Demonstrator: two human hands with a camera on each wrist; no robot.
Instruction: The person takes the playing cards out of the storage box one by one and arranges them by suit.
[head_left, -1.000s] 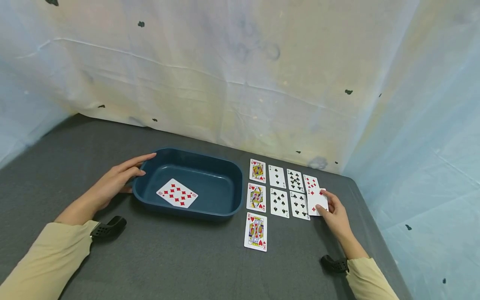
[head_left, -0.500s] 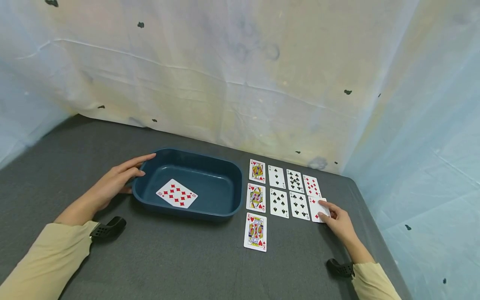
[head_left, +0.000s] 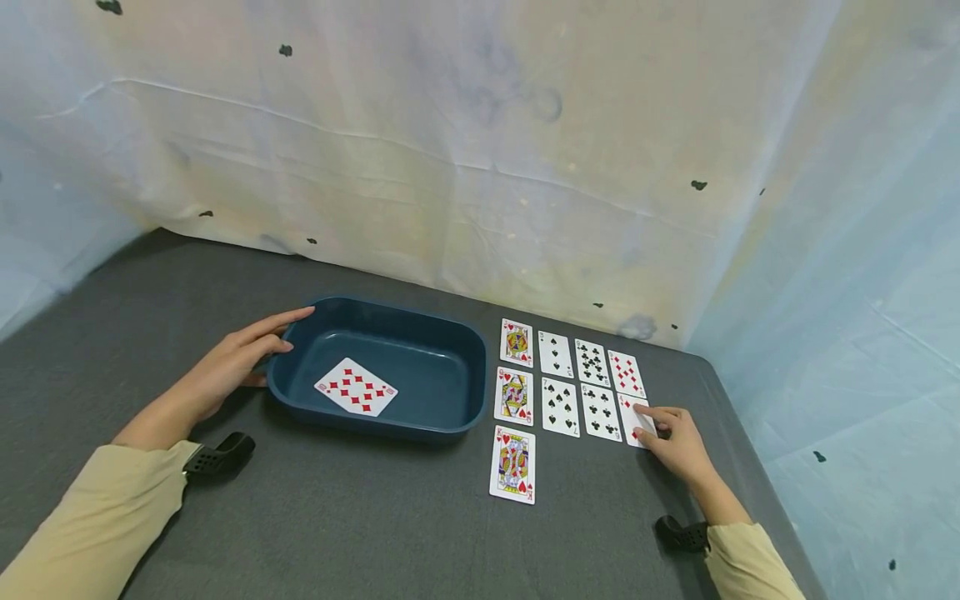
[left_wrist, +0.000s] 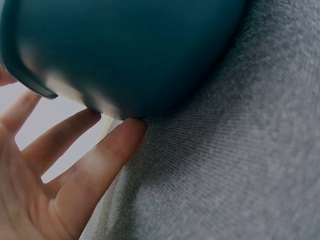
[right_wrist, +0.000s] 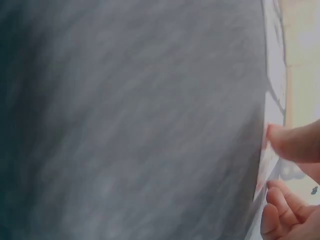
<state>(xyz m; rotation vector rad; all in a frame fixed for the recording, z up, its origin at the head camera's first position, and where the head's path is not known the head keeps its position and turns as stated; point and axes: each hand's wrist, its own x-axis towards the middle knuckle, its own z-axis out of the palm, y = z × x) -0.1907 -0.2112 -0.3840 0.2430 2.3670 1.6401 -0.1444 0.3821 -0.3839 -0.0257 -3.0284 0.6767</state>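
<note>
My left hand (head_left: 227,367) touches the left end of a dark blue tray (head_left: 405,427). Two fingertips lie at its rim, while in the left wrist view straight fingers (left_wrist: 100,165) meet the tray's outer wall. A ten of diamonds card (head_left: 356,387) lies face up inside. Far right on the table, my right hand (head_left: 681,444) presses thumb and index fingertips onto a diamonds card (head_left: 627,417); the hand hides its right part. That card lies below another diamonds card (head_left: 626,373) and beside a six of clubs (head_left: 601,412). The right wrist view shows the thumb (right_wrist: 295,142) on the card.
Left of the hand, cards lie in columns: a jack (head_left: 517,343), queen (head_left: 513,396) and king of hearts (head_left: 512,465), two spades cards (head_left: 560,407) and an upper clubs card (head_left: 592,363). The grey table (head_left: 360,517) ends at a cloth wall (head_left: 450,167) behind.
The right hand has brought its diamonds card down off the upper diamonds card, into line beside the six of clubs; the fingertips then shifted slightly left over it. The left hand and tray stay put.
</note>
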